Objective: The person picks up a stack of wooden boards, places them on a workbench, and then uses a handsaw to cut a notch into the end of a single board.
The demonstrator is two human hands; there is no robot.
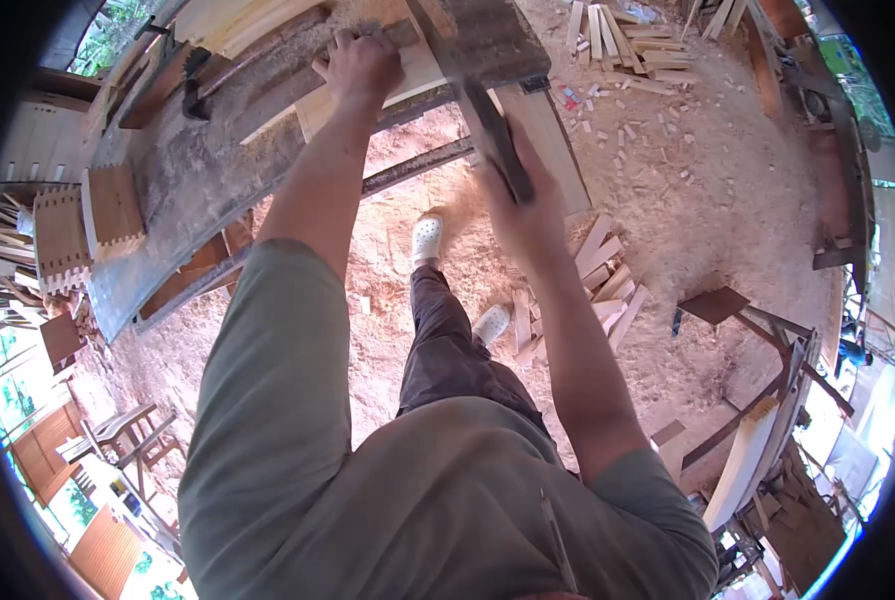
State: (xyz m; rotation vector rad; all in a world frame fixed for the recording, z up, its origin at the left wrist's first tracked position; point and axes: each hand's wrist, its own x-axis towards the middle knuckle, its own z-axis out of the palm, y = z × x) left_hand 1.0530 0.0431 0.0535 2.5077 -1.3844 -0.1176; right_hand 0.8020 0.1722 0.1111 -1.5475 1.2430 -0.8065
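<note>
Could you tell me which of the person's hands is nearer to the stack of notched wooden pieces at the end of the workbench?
Left. The left hand presses a light board on the bench, closer to the notched pieces; the right hand grips a dark handle farther away.

A pale wooden board [407, 75] is being pressed flat near the far edge of the worktop [182, 185], one end overhanging that edge. A dark, handled tool [497, 140] is being held tilted just beyond the same edge, its motion-blurred handle angled downward.
</note>
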